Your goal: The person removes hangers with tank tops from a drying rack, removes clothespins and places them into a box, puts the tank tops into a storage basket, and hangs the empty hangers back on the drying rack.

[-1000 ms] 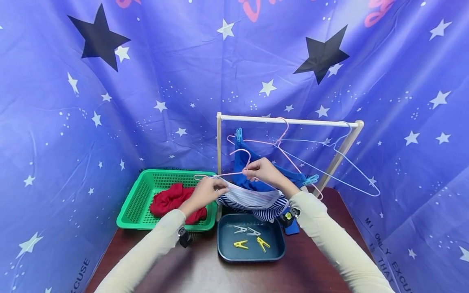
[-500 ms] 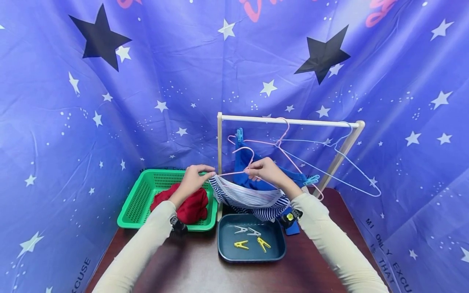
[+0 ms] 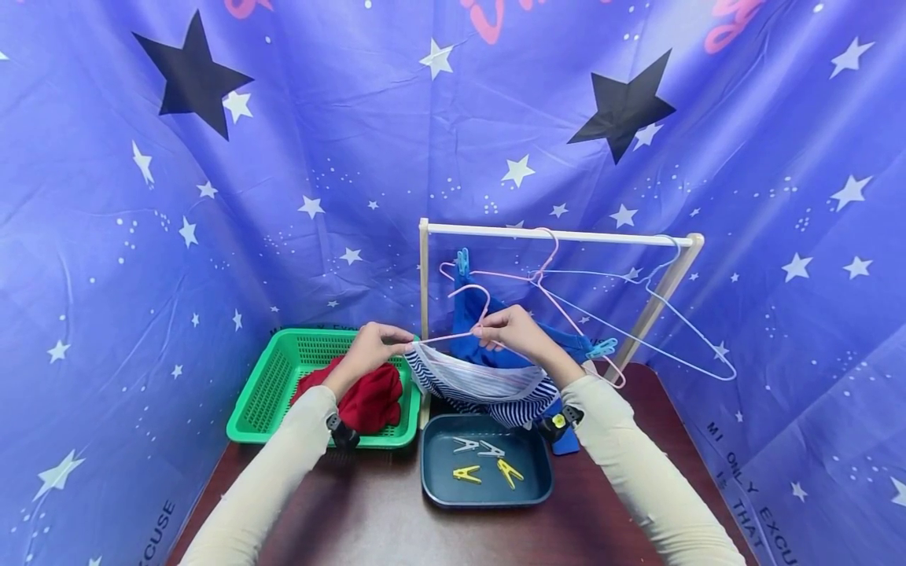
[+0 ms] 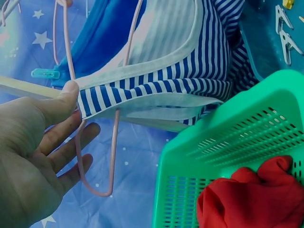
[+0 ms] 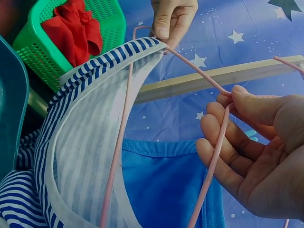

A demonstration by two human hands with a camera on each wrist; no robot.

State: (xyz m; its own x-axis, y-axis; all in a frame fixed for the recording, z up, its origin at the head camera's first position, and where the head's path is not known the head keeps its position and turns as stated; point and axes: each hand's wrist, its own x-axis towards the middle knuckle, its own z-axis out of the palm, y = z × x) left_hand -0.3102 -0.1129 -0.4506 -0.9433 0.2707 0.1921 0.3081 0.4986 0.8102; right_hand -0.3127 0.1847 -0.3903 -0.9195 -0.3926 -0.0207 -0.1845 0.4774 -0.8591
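Observation:
My left hand [image 4: 42, 137] pinches the corner of the blue-and-white striped garment [image 4: 142, 92] against the pink hanger [image 4: 114, 152] between thumb and index finger, the other fingers loosely spread. The hanger's looped end pokes out beyond the cloth. With thumb and fingertips my right hand [image 5: 261, 137] pinches the same pink hanger [image 5: 204, 73] near the base of its hook. In the head view the striped garment [image 3: 481, 381] hangs in a curve below both hands, in front of a blue garment [image 3: 463, 310] clipped with blue clothespins [image 3: 602, 348] to another pink hanger.
A wooden rack [image 3: 594, 236] holds that second pink hanger and a light blue hanger [image 3: 697, 334]. The green basket [image 3: 248, 420] at left contains red cloth [image 3: 375, 401]. A dark tray [image 3: 488, 499] in front holds grey and yellow clothespins [image 3: 465, 473].
My left hand has moved left and slightly up from the cloth to its corner, drawing the striped edge out along the hanger. The right hand has barely moved.

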